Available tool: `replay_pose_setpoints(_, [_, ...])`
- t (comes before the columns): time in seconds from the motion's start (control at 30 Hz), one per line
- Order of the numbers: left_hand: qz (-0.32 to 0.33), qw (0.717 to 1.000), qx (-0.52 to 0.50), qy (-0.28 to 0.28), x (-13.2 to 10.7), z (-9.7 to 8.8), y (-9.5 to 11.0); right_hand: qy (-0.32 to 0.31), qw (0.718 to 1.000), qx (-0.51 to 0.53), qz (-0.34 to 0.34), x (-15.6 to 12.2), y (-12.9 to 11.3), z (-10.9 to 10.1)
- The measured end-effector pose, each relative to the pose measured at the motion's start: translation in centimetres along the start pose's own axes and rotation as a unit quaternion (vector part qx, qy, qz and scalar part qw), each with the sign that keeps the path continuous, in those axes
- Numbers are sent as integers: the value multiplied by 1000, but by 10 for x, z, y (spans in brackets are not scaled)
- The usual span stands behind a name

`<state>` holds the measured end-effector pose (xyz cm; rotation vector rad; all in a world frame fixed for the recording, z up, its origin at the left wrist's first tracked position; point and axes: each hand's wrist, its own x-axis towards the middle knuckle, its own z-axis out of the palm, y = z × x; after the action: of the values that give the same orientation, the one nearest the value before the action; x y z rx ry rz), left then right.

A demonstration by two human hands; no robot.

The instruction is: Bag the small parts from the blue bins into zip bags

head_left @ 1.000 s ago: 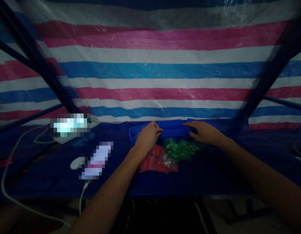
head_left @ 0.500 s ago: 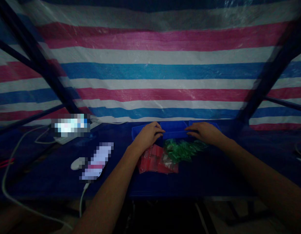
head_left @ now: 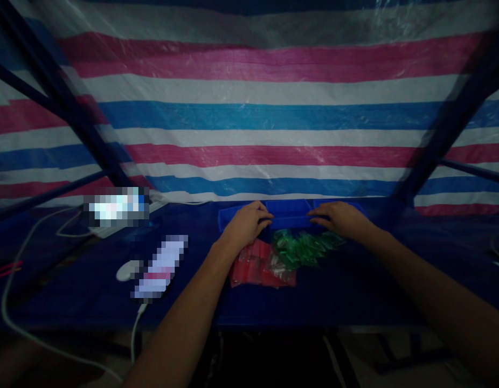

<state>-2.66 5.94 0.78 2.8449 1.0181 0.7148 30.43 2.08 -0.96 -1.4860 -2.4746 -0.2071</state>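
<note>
A row of blue plastic trays (head_left: 289,211) stands at the far edge of a dark blue table. My left hand (head_left: 246,224) grips the near rim of the trays on the left, fingers curled over it. At the right part of the same rim rests my right hand (head_left: 338,218), its fingers bent over the edge. Just in front of the trays lie a pile of small green bags (head_left: 304,248) and a pile of small red bags (head_left: 257,265), between my forearms.
A striped pink, blue and white tarpaulin (head_left: 249,118) hangs behind the table. Dark frame bars (head_left: 63,108) slant at both sides. To the left lie a white round device (head_left: 125,270), white cables (head_left: 15,291) and two blurred-out items.
The trays and both hands have shifted slightly away and to the right; the grip is unchanged.
</note>
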Motion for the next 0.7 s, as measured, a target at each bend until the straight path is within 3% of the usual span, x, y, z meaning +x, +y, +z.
replay_pose_setpoints(0.23, [-35,999,27,14,-5,-13,14,13,1000,16,4,-2,-3,-3])
replay_pose_setpoints(0.33, [-143,981,114,59,-12,-22,18,19,1000,24,-1,-2,-3,-4])
replay_pose_setpoints(0.4, [-232,955,176,57,-16,-25,17,19,1000,25,0,-2,-3,-3])
replay_pose_setpoints(0.5, [-312,925,217,-10,-15,-27,13,14,1000,23,2,-1,-2,-2])
replay_pose_setpoints(0.7, [-357,906,180,-141,16,-31,3,1,1000,16,-1,0,-2,-2])
